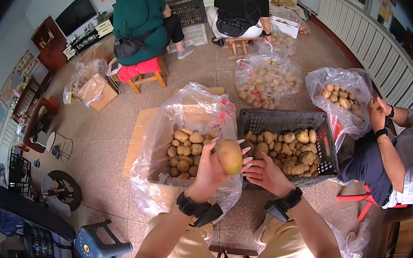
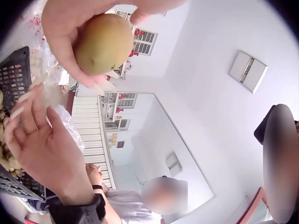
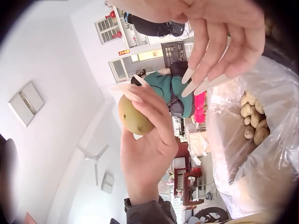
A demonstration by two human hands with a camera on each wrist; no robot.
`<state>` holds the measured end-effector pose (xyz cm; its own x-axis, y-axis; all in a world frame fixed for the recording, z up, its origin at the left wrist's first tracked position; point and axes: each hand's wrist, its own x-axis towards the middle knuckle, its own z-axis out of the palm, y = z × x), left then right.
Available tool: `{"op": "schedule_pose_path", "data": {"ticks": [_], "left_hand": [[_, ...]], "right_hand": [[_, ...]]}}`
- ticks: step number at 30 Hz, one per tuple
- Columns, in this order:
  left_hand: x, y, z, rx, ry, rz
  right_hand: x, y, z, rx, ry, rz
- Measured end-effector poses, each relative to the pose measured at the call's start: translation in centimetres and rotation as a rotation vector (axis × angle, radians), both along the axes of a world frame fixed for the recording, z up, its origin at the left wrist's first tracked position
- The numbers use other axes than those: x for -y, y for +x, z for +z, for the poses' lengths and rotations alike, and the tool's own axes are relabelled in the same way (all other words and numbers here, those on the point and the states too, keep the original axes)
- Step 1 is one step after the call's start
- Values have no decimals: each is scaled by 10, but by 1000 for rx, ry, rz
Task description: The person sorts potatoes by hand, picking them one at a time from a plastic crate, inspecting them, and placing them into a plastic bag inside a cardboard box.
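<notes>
My left hand (image 1: 205,175) grips a large potato (image 1: 229,156), its fingers and thumb curled round the sides. Green tinges the potato's lower end in the head view, and small dark spots show on its skin (image 2: 105,44) in the left wrist view. Just to the right of it is my right hand (image 1: 271,177), fingers loosely extended and apart from the potato in the right wrist view. Beneath the left hand stands a cardboard box lined with clear plastic (image 1: 159,124), with potatoes (image 1: 184,149) inside. A black crate (image 1: 288,116) of potatoes (image 1: 290,150) lies beyond the right hand.
At right, a seated person (image 1: 384,158) works over a plastic bag of potatoes (image 1: 340,100). Two more people sit on stools at the back, near another potato bag (image 1: 267,80). A blue-grey stool (image 1: 101,244) stands at lower left, a carton (image 1: 97,92) farther off.
</notes>
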<state>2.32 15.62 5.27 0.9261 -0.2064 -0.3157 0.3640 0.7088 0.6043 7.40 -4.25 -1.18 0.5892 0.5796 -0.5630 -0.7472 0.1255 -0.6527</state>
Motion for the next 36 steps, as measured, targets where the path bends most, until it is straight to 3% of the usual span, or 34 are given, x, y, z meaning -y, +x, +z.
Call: {"op": "schedule_pose_path", "data": {"ticks": [5, 7, 14, 25, 36], "left_hand": [[-1, -2, -13, 35, -190, -52], [1, -4, -11, 12, -239, 38], [0, -1, -2, -67, -212, 122], [3, -3, 5, -44, -243, 94], [3, -2, 10, -65, -311, 58]], "right_hand": [[-2, -1, 1, -17, 7, -12], [-2, -1, 0, -3, 29, -8], [-5, -3, 2, 20, -1, 29], [-14, -13, -10, 119, -175, 224], [-18, -23, 1, 195, -179, 241]]}}
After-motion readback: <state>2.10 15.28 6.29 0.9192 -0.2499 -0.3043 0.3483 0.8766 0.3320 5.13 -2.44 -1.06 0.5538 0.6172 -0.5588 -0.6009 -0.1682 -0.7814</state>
